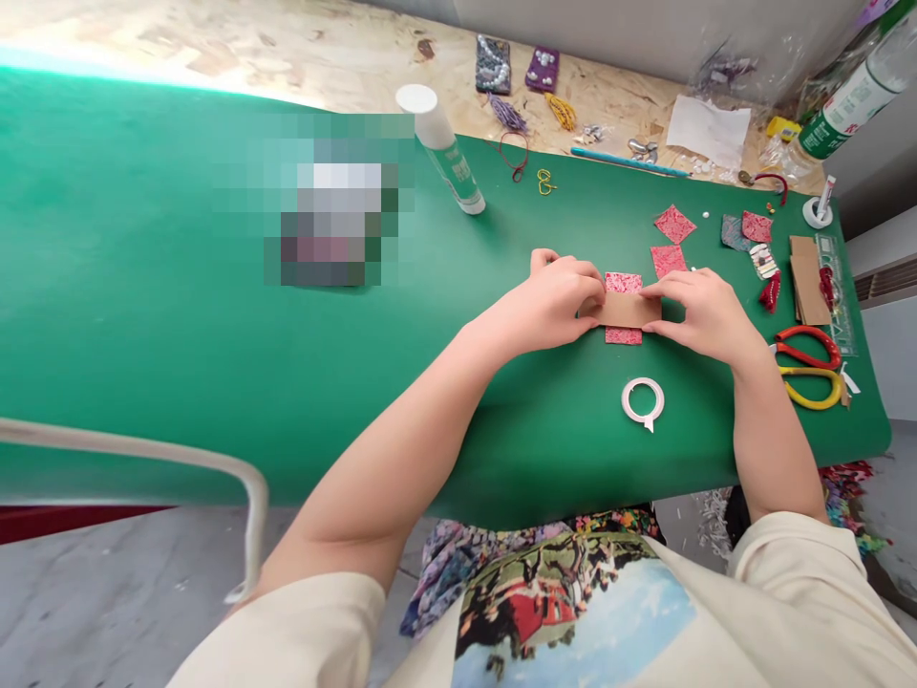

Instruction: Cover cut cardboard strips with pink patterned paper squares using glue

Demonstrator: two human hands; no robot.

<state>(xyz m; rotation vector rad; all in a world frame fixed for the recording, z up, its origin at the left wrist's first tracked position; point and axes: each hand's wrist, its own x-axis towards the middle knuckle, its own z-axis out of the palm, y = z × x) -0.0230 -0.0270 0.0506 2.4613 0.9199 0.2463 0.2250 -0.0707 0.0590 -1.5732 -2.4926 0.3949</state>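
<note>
The left hand [555, 301] and the right hand [698, 311] meet over a brown cardboard strip [629, 310], each pinching one end between fingertips and thumb so that the strip lies pressed flat and crosswise over a red patterned paper square [623, 283]. The square shows above and below the strip and rests on the green bench [215, 334], near its front edge and right of centre. Both hands are closed on the strip; neither is free. Just in front of them lies a white tape ring [643, 399] with a short tail hanging from it. Beyond the right hand lie two more red patterned squares [674, 224], apart from the one being worked. To the right sit red-handled scissors [806, 346] and yellow-handled scissors [813, 387], side by side, with further cardboard pieces [807, 279] behind them. A glue stick [444, 148] stands tilted towards the back of the bench, well apart from the hands. As a judgement only: the strip could skew on the paper if one hand presses or lifts before the other, since nothing but finger pressure appears to hold it. The thin paper could crease or slide on the smooth green surface under uneven pressure. Whether adhesive lies between strip and paper cannot be told; if it does, misalignment would be hard to correct.
</note>
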